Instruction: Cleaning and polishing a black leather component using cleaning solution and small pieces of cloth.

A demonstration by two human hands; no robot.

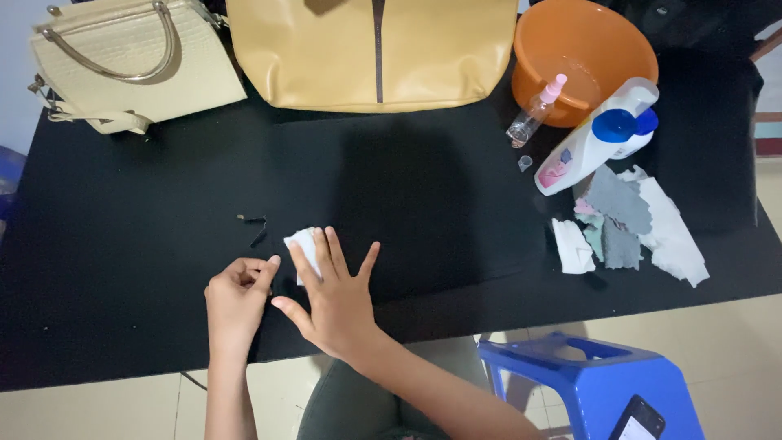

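1. Small white folded cloth, lying on the black desk near its front edge, left of centre; seen from the head camera looking down.
2. Right hand spread flat and open, fingertips pressing on the cloth, gripping nothing.
3. Left hand just beside it, fingers curled loosely inward, pinching at the desk surface; whether anything is held, cannot tell.
4. Best handled by keeping the flat palm steady on the cloth so it stays put.
5. At the far edge: cream handbag at left, tan leather bag in the middle, orange basin at right.
6. Beside the basin: small clear spray bottle with pink top, white bottle with blue cap lying down, pink patch on its label.
7. Pile of grey and white cloth scraps below.
8. Blue plastic stool off the desk, lower right.
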